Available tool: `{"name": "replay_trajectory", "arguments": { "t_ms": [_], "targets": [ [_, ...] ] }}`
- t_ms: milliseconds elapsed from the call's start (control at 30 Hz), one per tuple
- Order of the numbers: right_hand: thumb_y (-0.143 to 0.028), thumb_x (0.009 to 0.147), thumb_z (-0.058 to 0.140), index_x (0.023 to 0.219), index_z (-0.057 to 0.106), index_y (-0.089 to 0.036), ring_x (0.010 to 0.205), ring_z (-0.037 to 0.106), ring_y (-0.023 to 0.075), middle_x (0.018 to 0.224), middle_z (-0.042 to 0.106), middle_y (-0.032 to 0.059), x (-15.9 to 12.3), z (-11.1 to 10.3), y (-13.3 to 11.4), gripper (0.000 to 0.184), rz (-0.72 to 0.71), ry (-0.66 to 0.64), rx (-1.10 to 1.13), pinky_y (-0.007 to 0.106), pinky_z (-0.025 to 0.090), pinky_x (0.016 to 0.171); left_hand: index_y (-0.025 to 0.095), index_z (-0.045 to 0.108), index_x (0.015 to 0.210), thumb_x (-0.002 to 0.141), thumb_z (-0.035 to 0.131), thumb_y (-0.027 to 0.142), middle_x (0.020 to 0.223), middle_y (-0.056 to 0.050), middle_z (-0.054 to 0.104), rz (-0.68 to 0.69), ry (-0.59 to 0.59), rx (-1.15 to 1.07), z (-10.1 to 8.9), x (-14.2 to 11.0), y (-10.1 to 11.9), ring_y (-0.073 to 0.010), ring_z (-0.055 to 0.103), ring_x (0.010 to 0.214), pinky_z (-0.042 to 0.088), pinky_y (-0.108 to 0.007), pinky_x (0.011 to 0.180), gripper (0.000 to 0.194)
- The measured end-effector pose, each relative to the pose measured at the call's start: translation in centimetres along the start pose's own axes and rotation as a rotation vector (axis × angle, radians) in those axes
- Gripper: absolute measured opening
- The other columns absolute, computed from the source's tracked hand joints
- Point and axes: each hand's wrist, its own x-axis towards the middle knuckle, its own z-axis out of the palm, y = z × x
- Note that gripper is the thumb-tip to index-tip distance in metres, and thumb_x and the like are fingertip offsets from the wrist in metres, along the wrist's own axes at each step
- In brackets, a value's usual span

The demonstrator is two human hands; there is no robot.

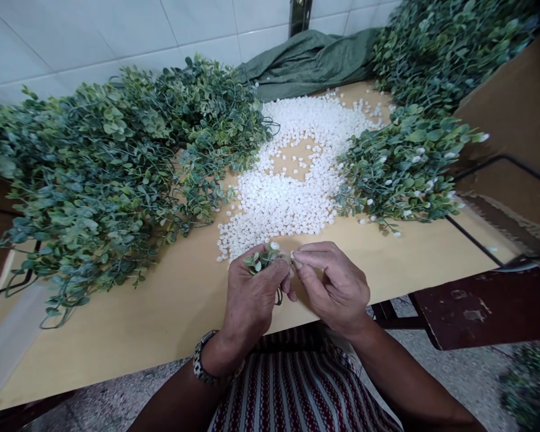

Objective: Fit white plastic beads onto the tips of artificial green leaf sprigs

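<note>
Left hand (252, 297): thumb and fingers pinch an artificial leafy sprig (255, 263) above the tabletop's (162, 324) near edge. Right hand (337, 285): thumb and forefinger press together on a small white bead (292, 255), beside the left fingertips. Good control calls for a steady sprig and a light, square bead grip.

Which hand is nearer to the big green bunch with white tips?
Right. The right hand is in front of the bunch, a little left; the left hand, with a small sprig, is farther left.
</note>
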Motion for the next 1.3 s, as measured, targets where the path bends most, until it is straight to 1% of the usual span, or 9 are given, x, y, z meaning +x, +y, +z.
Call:
{"name": "replay_trajectory", "arguments": {
  "t_ms": [200, 500, 633, 800, 867, 933, 1033, 1167, 1300],
  "targets": [
    [-0.002, 0.082, 0.057, 0.099, 0.062, -0.019, 0.080, 0.066, 0.0167, 0.083, 0.068, 0.0065, -0.2, -0.2, 0.0, 0.024, -0.049, -0.030, -0.064, 0.030, 0.058, 0.067, 0.017, 0.052, 0.055, 0.075, 0.056, 0.010, 0.046, 0.005, 0.049, 0.014, -0.015, -0.017, 0.0, 0.1, -0.1, -0.0095, 0.044, 0.044, 0.035, -0.023, 0.045, 0.022],
    [-0.001, 0.081, 0.057, 0.094, 0.062, -0.020, 0.080, 0.065, 0.0166, 0.078, 0.068, 0.0037, -0.2, -0.1, 0.2, 0.024, 0.006, -0.038, 0.013, 0.030, 0.057, 0.067, 0.016, 0.058, 0.056, 0.068, 0.060, 0.008, 0.041, 0.005, 0.052, 0.043, 0.041, -0.064, 0.6, 0.5, 0.3, -0.0088, 0.046, 0.038, 0.039, -0.022, 0.042, 0.014],
    [-0.002, 0.081, 0.057, 0.095, 0.063, -0.021, 0.081, 0.064, 0.0168, 0.082, 0.067, 0.0039, -0.5, -0.3, 0.4, 0.025, 0.079, -0.032, 0.088, 0.030, 0.055, 0.066, 0.016, 0.058, 0.056, 0.070, 0.064, 0.015, 0.042, 0.004, 0.053, 0.038, 0.027, -0.090, 0.7, 0.5, 0.2, -0.0092, 0.047, 0.037, 0.041, -0.023, 0.042, 0.015],
    [-0.003, 0.081, 0.057, 0.094, 0.064, -0.021, 0.081, 0.063, 0.0163, 0.079, 0.066, 0.0032, -0.5, -0.6, 0.5, 0.023, 0.197, -0.069, 0.251, 0.029, 0.055, 0.067, 0.017, 0.054, 0.058, 0.069, 0.062, 0.017, 0.045, 0.005, 0.053, 0.003, -0.006, -0.088, 1.0, 0.5, 0.1, -0.0077, 0.044, 0.036, 0.038, -0.022, 0.039, 0.013],
    [-0.006, 0.082, 0.058, 0.092, 0.065, -0.021, 0.081, 0.063, 0.0161, 0.080, 0.066, 0.0036, -0.4, -0.8, 0.6, 0.019, 0.249, -0.096, 0.298, 0.029, 0.054, 0.068, 0.018, 0.054, 0.065, 0.068, 0.062, 0.018, 0.046, 0.007, 0.052, -0.010, -0.004, -0.083, 1.0, 0.5, 0.2, -0.0068, 0.041, 0.035, 0.036, -0.021, 0.038, 0.009],
    [-0.009, 0.084, 0.058, 0.092, 0.065, -0.021, 0.083, 0.063, 0.0163, 0.084, 0.066, 0.0043, -0.1, -1.3, 0.8, 0.016, 0.272, -0.172, 0.292, 0.030, 0.054, 0.071, 0.020, 0.053, 0.077, 0.067, 0.062, 0.017, 0.048, 0.009, 0.051, -0.028, -0.006, -0.066, 1.0, 0.4, 0.4, -0.0051, 0.037, 0.035, 0.031, -0.019, 0.037, 0.014],
    [-0.009, 0.085, 0.056, 0.100, 0.066, -0.021, 0.090, 0.062, 0.0173, 0.093, 0.066, 0.0057, 0.8, -2.5, 0.7, 0.021, 0.210, -0.283, 0.176, 0.032, 0.052, 0.078, 0.021, 0.050, 0.083, 0.065, 0.062, 0.015, 0.053, 0.010, 0.049, -0.081, -0.055, -0.004, 0.9, 0.1, 0.7, -0.0034, 0.030, 0.036, 0.027, -0.017, 0.039, 0.023],
    [-0.009, 0.082, 0.061, 0.101, 0.065, -0.021, 0.090, 0.061, 0.0168, 0.093, 0.066, 0.0051, 2.9, -3.5, -0.3, 0.023, 0.072, -0.226, 0.101, 0.031, 0.050, 0.077, 0.020, 0.048, 0.073, 0.068, 0.060, 0.016, 0.058, 0.007, 0.048, -0.065, -0.141, 0.155, 0.7, 0.0, 1.0, -0.0064, 0.036, 0.047, 0.031, -0.020, 0.046, 0.013],
    [-0.009, 0.083, 0.058, 0.085, 0.063, -0.019, 0.078, 0.059, 0.0154, 0.080, 0.064, 0.0029, 4.4, -3.1, -1.2, 0.011, -0.024, -0.417, 0.120, 0.031, 0.048, 0.071, 0.017, 0.053, 0.071, 0.067, 0.059, 0.014, 0.071, 0.000, 0.056, -0.006, -0.270, 0.415, 0.7, 0.2, 1.0, -0.0142, 0.050, 0.068, 0.038, -0.026, 0.060, 0.008]
  ]
}}
